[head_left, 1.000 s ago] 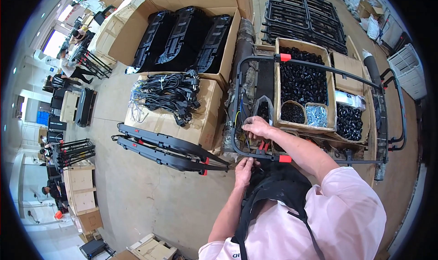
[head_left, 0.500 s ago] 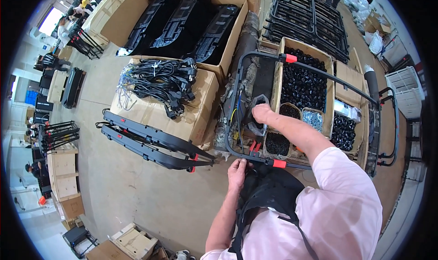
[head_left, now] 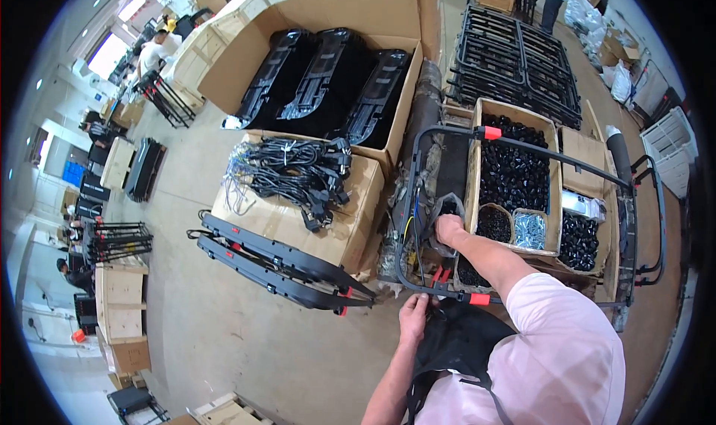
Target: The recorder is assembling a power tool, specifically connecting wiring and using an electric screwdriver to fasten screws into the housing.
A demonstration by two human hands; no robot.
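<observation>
The black tubular frame [head_left: 556,155] lies across the bench on the right, its near rail close to the person; the left hand [head_left: 412,318] is at that rail, fingers curled, though whether it grips anything I cannot tell; the right hand [head_left: 449,230] reaches into the clear plastic bag [head_left: 447,203] inside the frame's left end, its fingers hidden, so its grasp cannot be told; the yellow wire [head_left: 408,227] hangs just left of the bag; silver screws [head_left: 529,231] lie to the right.
</observation>
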